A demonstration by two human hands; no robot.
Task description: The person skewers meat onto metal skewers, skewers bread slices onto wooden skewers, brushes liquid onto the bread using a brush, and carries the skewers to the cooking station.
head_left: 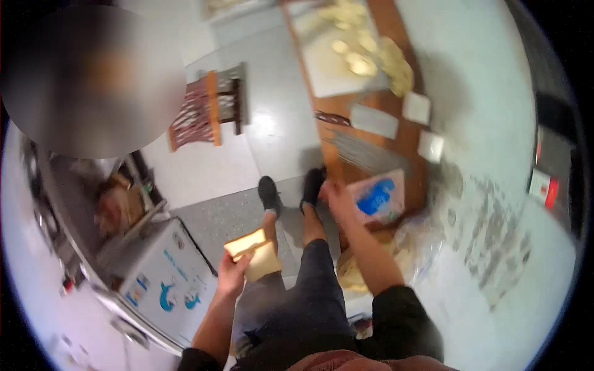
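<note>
So your left grip is clamping onto the bread slices – pale, golden along the edges, thumb lying over the top. They're sitting out in front of your left knee, clear of the table. Looks like one piece is angling against the other, though I can't tell exactly how many you're pinching.

Your right grip is hanging low by the near edge of the table, just beside a pink-and-blue package. It's pretty blurry there, so I can't tell whether those fingers are apart or together, or touching the package at all.

Moving out along the table, a bunch of thin grey sticks is lying past the package, then a pale rectangular thing with a dark red patterned strip next to it. Beyond those, a white board is carrying yellowish pieces, some of them round. A clear plastic bag is bunching up behind your right forearm.

Off to your left, a white box with blue dolphins is standing near your arm – and farther ahead, a red patterned seat with orange rails is sitting on the floor.
</note>
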